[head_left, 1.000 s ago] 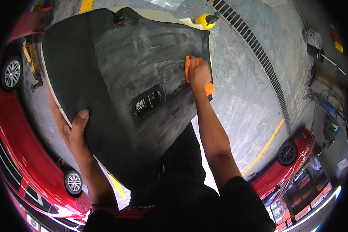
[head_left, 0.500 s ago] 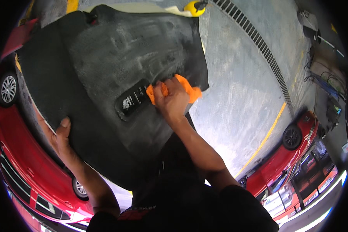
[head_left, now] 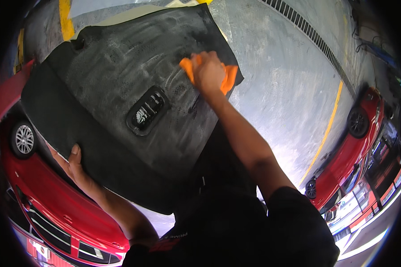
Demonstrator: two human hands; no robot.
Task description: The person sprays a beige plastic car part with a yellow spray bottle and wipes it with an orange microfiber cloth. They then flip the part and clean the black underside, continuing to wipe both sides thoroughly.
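Observation:
A large black car floor mat (head_left: 116, 102) is held up in front of me, its surface streaked with whitish smears. Set into it is a dark oblong recess (head_left: 147, 111) with a pale mark inside. My left hand (head_left: 71, 162) grips the mat's lower left edge, thumb on the face and fingers behind it. Near the mat's right edge, my right hand (head_left: 208, 73) presses a bunched orange cloth (head_left: 229, 78) against the surface. Part of the cloth is hidden under the fingers.
A red car (head_left: 62, 191) stands close by on the left, and another red car (head_left: 365, 120) at the right. Grey concrete floor (head_left: 280, 89) with a yellow line (head_left: 327, 131) and a drain grate (head_left: 316, 44) lies to the right. A yellow object (head_left: 204, 2) shows at the top edge.
My right hand has moved the orange cloth up and slightly right, away from the recess. The mat has shifted and tilted a little; my left hand keeps its hold.

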